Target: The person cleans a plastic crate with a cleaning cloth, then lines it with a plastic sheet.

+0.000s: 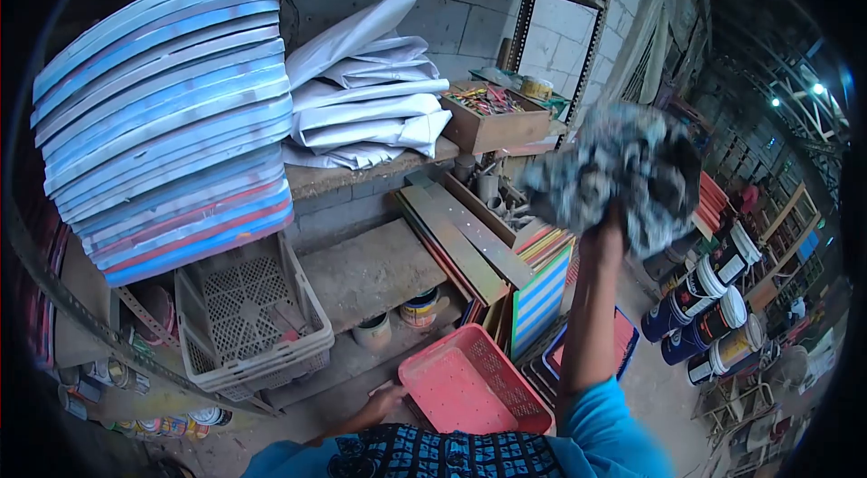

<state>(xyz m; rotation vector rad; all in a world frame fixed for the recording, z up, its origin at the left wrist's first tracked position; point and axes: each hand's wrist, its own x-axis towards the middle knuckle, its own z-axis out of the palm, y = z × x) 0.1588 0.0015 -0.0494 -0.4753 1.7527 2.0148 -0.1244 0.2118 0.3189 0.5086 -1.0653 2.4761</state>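
My right hand (pixel 611 223) is raised out at arm's length, closed on a crumpled rag (pixel 623 171) in mottled grey-green and dark tones. The rag is blurred and hides most of the fingers. Low in front of me, my left hand (pixel 386 399) grips the left edge of a red plastic basket (pixel 429 361). The basket has perforated sides, and its visible inside holds nothing but dusty specks.
Shelves carry a tall stack of blue-and-white boards (pixel 172 117), folded white sheets (pixel 370 117) and a wooden box (pixel 497 126) of small colourful items. Grey crates (pixel 253 324) stand lower left. Paint buckets (pixel 709 288) line the right; boards (pixel 470 234) lean mid-shelf.
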